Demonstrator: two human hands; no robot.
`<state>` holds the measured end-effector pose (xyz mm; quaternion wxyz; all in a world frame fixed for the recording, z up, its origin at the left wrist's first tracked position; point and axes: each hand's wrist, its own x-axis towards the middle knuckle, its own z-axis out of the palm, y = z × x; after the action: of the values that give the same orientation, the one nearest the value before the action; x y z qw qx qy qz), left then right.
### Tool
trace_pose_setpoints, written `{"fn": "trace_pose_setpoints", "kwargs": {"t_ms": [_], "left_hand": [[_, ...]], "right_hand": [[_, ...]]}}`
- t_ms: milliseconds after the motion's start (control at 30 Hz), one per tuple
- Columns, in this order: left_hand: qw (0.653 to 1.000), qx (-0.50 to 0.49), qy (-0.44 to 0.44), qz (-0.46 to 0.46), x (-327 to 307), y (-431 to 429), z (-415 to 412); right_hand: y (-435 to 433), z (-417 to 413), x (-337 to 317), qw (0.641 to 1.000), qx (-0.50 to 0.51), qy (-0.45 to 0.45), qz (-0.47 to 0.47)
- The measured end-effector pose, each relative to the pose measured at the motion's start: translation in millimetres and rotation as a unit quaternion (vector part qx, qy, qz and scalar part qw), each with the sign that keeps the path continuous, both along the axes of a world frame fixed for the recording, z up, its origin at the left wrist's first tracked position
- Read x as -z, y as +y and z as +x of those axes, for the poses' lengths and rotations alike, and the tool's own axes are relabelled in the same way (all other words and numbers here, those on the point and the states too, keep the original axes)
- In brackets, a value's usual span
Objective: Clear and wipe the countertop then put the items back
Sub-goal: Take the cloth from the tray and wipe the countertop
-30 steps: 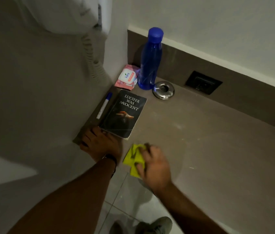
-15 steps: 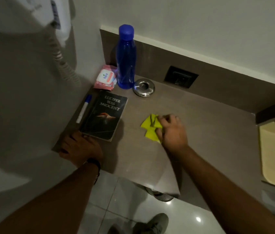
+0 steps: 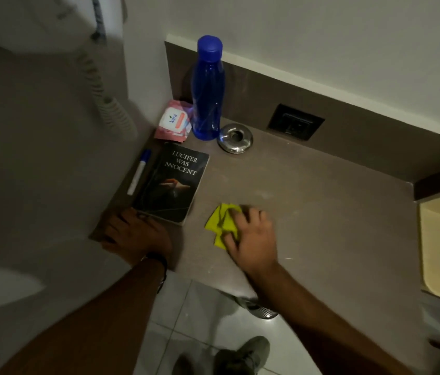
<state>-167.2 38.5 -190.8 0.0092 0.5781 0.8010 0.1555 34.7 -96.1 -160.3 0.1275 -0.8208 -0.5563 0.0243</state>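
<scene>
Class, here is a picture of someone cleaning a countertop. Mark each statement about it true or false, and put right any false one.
1. The right hand holds a yellow cloth against the countertop. True.
2. The blue bottle lies on its side. False: it stands upright with its cap on.
3. The pen lies just left of the book. True.
4. The left hand holds the pen. False: it rests on the countertop's corner, near the book.
</scene>
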Motion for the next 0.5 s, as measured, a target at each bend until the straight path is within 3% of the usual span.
{"fn": "trace_pose_setpoints", "kwargs": {"t_ms": [267, 500], "left_hand": [[1.0, 0.007, 0.013, -0.01, -6, -4, -1], [0.999, -0.019, -0.029, 0.0, -4, -3, 5]], "right_hand": [[-53, -53, -2, 0.987, -0.152, 0.022, -0.042], [-63, -15, 8, 0.922, -0.385, -0.045, -0.013]]}}
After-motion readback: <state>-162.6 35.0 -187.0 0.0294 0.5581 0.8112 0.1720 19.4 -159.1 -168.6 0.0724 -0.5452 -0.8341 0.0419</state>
